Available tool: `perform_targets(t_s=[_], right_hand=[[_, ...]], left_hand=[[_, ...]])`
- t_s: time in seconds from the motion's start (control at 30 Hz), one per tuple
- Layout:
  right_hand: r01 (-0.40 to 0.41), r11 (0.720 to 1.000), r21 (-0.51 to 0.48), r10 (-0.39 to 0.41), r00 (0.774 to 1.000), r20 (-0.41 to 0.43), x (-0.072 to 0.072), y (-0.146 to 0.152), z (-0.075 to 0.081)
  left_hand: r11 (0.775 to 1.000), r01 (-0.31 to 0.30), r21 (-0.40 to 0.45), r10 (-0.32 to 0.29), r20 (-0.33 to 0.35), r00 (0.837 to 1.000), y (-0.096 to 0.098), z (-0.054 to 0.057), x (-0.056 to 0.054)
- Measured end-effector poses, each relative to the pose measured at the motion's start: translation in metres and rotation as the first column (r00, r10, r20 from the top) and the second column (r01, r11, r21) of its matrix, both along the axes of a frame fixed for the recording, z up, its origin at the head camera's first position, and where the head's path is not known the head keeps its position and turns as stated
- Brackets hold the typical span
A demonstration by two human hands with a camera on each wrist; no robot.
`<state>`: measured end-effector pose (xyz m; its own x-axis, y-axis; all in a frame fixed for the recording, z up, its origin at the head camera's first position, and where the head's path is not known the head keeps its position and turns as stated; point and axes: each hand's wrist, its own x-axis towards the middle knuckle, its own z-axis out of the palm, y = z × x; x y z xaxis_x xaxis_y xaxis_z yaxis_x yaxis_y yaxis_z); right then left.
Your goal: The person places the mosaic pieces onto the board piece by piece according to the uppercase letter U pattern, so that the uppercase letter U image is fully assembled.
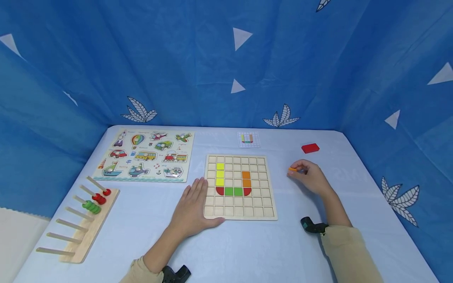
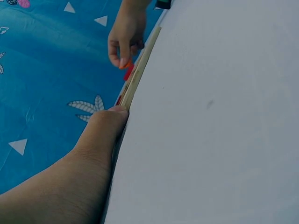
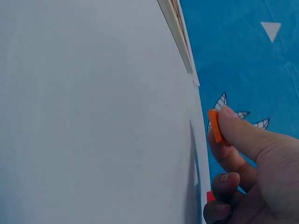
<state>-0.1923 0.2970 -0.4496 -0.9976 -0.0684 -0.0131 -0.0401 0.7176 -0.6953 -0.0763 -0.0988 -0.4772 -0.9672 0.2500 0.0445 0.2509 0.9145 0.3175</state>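
Note:
My right hand [image 1: 309,177] pinches a small orange tile [image 3: 215,125] between thumb and fingertips, above the table to the right of the board. The left hand [image 1: 191,210] lies with straight fingers along the left edge of a wooden grid board [image 1: 240,210], its thumb at the front edge. On the board, yellow tiles [image 1: 220,173] form a column at left and two orange tiles [image 1: 246,179] one at right. Two green tiles [image 1: 233,191] lie between two rounded red tiles [image 1: 220,191] in the row below.
A small pattern card [image 1: 249,140] lies behind the board, and a red piece [image 1: 310,148] beyond my right hand. To the left are a vehicle picture puzzle [image 1: 145,156] and a wooden peg stand [image 1: 85,236] with red and green beads. Blue cloth [image 1: 226,63] hangs behind.

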Motion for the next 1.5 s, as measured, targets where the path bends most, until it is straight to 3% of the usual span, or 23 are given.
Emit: perform_targets(t_s=[0.77,1.17,1.5], right_hand=[[-0.163,0.98,-0.113,0.164,0.986,0.005,-0.008,-0.082,0.011],[-0.159,0.982,-0.097,0.166,0.983,0.072,-0.011,-0.101,0.024],[-0.178,0.981,-0.081,0.187,0.976,0.114,-0.022,-0.114,0.035]], left_hand=[[1.0,0.0,0.0,0.0,0.009,1.0,0.0,-0.002,-0.001],[1.0,0.004,-0.002,-0.004,0.005,1.0,0.0,-0.001,0.0],[1.0,0.004,-0.007,-0.004,-0.006,1.0,0.0,0.0,0.0]])
